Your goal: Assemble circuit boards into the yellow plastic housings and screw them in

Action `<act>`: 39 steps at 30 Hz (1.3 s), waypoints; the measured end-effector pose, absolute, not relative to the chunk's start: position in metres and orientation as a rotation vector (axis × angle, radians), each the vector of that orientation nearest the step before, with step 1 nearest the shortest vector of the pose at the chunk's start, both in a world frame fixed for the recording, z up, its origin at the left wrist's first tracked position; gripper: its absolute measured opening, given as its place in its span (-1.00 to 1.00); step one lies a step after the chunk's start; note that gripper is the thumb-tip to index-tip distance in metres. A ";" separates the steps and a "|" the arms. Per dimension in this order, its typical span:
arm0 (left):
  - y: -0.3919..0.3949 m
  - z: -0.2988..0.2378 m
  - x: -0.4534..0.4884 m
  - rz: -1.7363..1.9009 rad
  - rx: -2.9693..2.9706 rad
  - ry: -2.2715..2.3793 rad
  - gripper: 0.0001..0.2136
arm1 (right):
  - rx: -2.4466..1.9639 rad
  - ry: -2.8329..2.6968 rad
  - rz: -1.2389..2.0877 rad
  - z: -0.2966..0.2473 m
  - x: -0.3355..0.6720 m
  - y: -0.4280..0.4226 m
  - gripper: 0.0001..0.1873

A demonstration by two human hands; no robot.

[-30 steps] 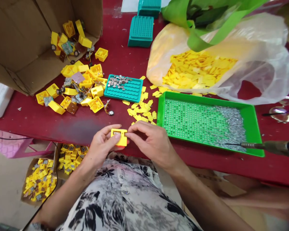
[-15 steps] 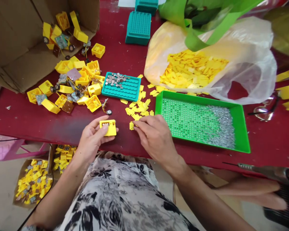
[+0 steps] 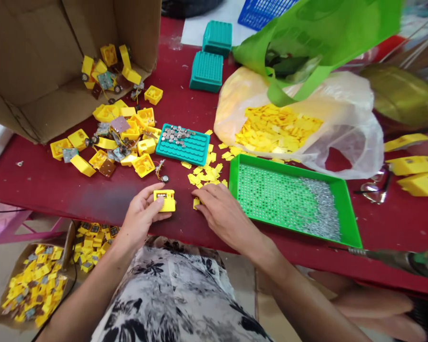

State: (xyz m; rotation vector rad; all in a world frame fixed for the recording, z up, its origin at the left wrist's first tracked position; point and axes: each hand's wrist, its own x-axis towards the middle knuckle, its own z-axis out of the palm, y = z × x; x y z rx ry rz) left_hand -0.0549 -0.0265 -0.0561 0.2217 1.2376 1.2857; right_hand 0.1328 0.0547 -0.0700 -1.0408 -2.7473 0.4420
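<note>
Between the thumb and fingers of my left hand (image 3: 141, 209) is a small yellow plastic housing (image 3: 169, 203), its slot with silvery round cells facing up. My right hand (image 3: 224, 213) is closed at the fingertips on a small flat yellow cover (image 3: 196, 203), just right of the housing and apart from it. Loose yellow covers (image 3: 205, 176) lie right behind the right hand. Behind the left hand is a small round black part on wires (image 3: 164, 178). A teal ridged tray (image 3: 196, 151) with button cells (image 3: 176, 135) stands farther back.
At right sits a green tray (image 3: 353, 228) of metal screws, with a plastic bag (image 3: 356, 109) of yellow covers behind. Yellow housings (image 3: 128, 128) pile up by a cardboard box (image 3: 28, 61) at left. An electric screwdriver (image 3: 395, 259) lies at the right table edge.
The camera view has tilted up, so the table's things sit lower in the picture. Both hands keep their holds; the right fingers now cover more of the small yellow piece.
</note>
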 end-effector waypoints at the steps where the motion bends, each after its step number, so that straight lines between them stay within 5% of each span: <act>1: -0.027 -0.057 -0.055 1.289 0.223 1.242 -0.65 | -1.008 -2.762 0.470 -0.070 0.133 0.055 -0.82; 10: -0.027 -0.059 -0.056 1.290 0.250 1.252 -0.65 | -1.059 -2.786 0.670 -0.066 0.134 0.066 -0.96; 15: -0.026 -0.060 -0.054 1.284 0.272 1.265 -0.65 | -1.167 -2.702 0.819 -0.056 0.133 0.071 -0.85; 25: -0.033 -0.066 -0.047 1.295 0.463 1.305 -0.62 | -1.220 -1.581 1.571 -0.047 0.097 0.047 -0.83; 39: -0.034 -0.072 -0.039 1.308 0.766 1.470 -0.63 | -1.250 -1.766 1.040 -0.060 0.075 0.024 -0.83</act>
